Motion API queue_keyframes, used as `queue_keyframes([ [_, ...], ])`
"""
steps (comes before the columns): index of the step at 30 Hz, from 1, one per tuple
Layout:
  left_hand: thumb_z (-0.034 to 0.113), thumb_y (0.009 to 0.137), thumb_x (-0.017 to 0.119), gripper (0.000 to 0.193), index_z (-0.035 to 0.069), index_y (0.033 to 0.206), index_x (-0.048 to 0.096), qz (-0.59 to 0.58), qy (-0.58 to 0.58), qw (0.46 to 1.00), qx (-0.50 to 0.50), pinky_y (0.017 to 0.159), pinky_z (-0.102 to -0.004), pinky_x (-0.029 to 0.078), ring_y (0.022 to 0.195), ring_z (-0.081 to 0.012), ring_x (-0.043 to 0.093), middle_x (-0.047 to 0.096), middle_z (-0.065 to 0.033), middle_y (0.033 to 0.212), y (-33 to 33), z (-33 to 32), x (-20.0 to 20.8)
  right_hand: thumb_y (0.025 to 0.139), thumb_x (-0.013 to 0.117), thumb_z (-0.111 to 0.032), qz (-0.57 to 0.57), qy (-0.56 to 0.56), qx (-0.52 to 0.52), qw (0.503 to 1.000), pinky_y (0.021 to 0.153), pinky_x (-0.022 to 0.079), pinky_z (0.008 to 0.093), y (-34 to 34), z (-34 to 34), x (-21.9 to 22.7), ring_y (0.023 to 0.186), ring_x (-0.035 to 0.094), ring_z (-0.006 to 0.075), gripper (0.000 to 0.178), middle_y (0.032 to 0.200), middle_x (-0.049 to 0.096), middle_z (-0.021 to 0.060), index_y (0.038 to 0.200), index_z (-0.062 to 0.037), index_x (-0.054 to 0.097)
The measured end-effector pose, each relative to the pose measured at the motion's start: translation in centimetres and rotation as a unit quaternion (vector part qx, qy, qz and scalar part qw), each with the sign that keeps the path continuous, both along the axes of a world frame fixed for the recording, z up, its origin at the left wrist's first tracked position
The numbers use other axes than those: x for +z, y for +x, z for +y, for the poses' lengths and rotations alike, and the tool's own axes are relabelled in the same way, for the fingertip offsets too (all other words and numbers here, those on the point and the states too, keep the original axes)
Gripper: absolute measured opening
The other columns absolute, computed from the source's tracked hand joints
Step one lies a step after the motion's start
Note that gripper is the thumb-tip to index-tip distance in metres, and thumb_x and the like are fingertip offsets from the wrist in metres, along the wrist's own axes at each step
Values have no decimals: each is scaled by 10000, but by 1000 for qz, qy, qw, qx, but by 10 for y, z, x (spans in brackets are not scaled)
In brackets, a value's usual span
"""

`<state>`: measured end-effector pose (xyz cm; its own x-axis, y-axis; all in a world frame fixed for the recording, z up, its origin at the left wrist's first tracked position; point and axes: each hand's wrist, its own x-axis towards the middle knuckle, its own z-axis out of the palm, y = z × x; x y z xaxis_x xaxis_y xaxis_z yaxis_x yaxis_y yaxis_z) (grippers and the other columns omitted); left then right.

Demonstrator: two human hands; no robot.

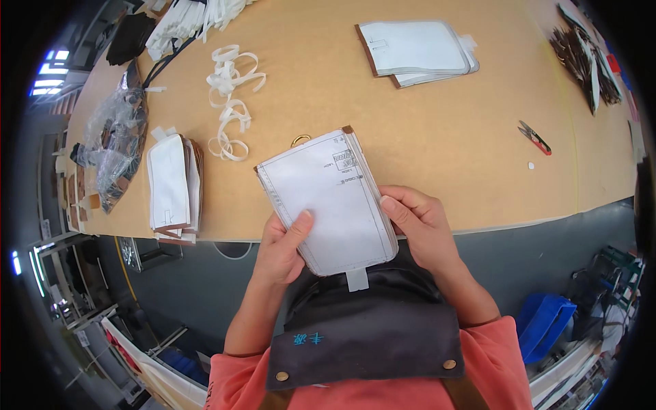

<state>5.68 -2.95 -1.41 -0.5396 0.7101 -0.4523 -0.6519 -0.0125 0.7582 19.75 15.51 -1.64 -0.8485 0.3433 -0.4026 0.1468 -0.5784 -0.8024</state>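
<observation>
Tabletop (pixel 471 157). White panel (pixel 324 219) over tabletop's near edge, long axis running toward tabletop's far side, far end tilted left. Far stack (pixel 417 48) at tabletop's back, right of centre; left stack (pixel 169 184) at its left near edge. Left hand (pixel 281 249) clamped on panel, thumb on top; right hand (pixel 422 229) pinching its right edge. Snips (pixel 536 139) on tabletop's right. Tab (pixel 357 279) points away from tabletop; ring (pixel 301 139) at panel's far end.

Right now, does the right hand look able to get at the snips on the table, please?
Probably yes, once the right hand lets go of the white piece; nothing seems to block its way to the snips.
</observation>
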Motion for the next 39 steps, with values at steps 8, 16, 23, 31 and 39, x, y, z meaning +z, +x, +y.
queue_keyframes([
  [8,173,1013,573,404,-22,1359,495,21,10,1000,-7,990,-380,495,1171,-225,604,605,-146,1300,5,-1,-11,985,592,-109,-1,140,-54,989,752,521,222,-2,-8,-9,844,644,64,212,967,724,54,1124,35,662],
  [16,161,1007,584,377,-26,1326,514,36,-34,998,34,990,-380,496,1148,-221,617,619,-154,1278,21,0,-9,931,644,-91,-73,367,-68,925,603,504,258,-3,-16,-19,657,651,138,140,787,689,93,1039,-8,679],
  [23,149,1005,587,371,-20,1326,510,27,-20,998,55,991,-384,498,1147,-229,620,620,-155,1276,18,2,-8,954,636,-47,-15,111,-51,992,762,528,229,-1,-12,-14,874,652,81,233,986,723,65,1169,40,658],
  [31,156,1003,589,373,-11,1327,509,14,-52,995,89,1003,-391,488,1158,-229,612,621,-147,1277,23,1,-9,938,657,-46,-7,68,-42,997,829,539,255,2,-14,-11,958,668,108,285,1064,724,98,1210,37,653],
  [39,198,1019,557,393,3,1353,489,37,-49,995,73,1015,-398,481,1187,-227,602,608,-136,1299,26,6,-11,887,719,-55,1,458,-105,883,632,559,285,2,-30,-24,720,707,194,276,903,724,152,1148,26,678],
])
